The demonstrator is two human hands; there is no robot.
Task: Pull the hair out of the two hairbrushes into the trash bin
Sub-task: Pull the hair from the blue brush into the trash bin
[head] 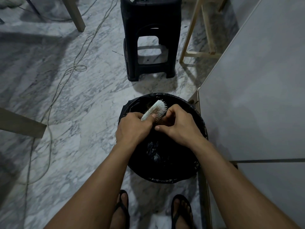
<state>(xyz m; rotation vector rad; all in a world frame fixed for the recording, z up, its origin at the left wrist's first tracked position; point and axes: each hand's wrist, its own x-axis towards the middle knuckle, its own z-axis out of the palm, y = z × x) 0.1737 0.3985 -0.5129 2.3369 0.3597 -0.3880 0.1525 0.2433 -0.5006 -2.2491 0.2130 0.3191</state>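
Observation:
A pale green hairbrush (155, 108) with thin pins is held over a round trash bin (196, 164) lined with a black bag. My left hand (133, 128) is shut on the brush's handle, thumb pressed along its edge, pins facing right. My right hand (179, 123) touches the pin side, fingers pinched on a brownish clump of hair (165, 120) at the base of the pins. A tuft of brown hair (149, 106) shows just behind the brush inside the bin. I see only this one brush.
A black plastic stool (146, 42) stands on the marble floor beyond the bin. A grey table top (255, 96) lies to the right, wooden legs (189, 35) behind it. Cables (66, 76) trail across the floor at left. My feet in sandals (123, 207) stand before the bin.

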